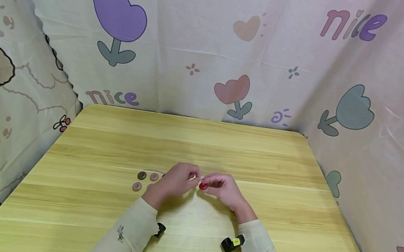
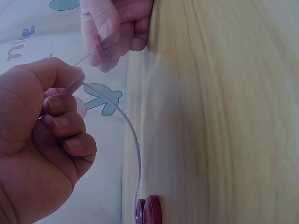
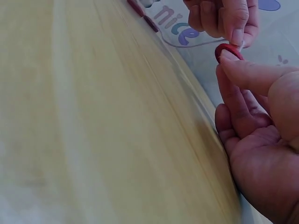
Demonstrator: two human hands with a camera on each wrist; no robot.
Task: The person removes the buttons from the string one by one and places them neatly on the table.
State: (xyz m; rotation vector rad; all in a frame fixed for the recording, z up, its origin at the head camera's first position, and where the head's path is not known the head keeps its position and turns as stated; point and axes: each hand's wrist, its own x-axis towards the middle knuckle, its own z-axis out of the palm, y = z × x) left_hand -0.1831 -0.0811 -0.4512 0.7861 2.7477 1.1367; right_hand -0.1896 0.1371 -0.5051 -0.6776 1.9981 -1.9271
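My left hand [image 1: 179, 180] pinches a thin pale cord [image 2: 125, 116] between thumb and forefinger, its other fingers curled in. My right hand [image 1: 226, 190] holds a small red button [image 1: 203, 186] between thumb and fingers, just right of the left fingertips. In the left wrist view, the cord runs from the left fingertips to the red button [image 2: 98, 48], and its other side droops down toward red buttons [image 2: 153, 210] at the table. The right wrist view shows the red button [image 3: 228, 50] tilted, with the right thumb against it; its holes are hidden there.
On the wooden table [image 1: 201, 145], left of the left hand, lie a dark brown button [image 1: 141, 175] and pinkish buttons [image 1: 137, 186], some partly hidden by the left wrist. Printed cloth [image 1: 193, 33] hangs behind the table and at both sides. Black devices [image 1: 228, 245] are worn on both wrists.
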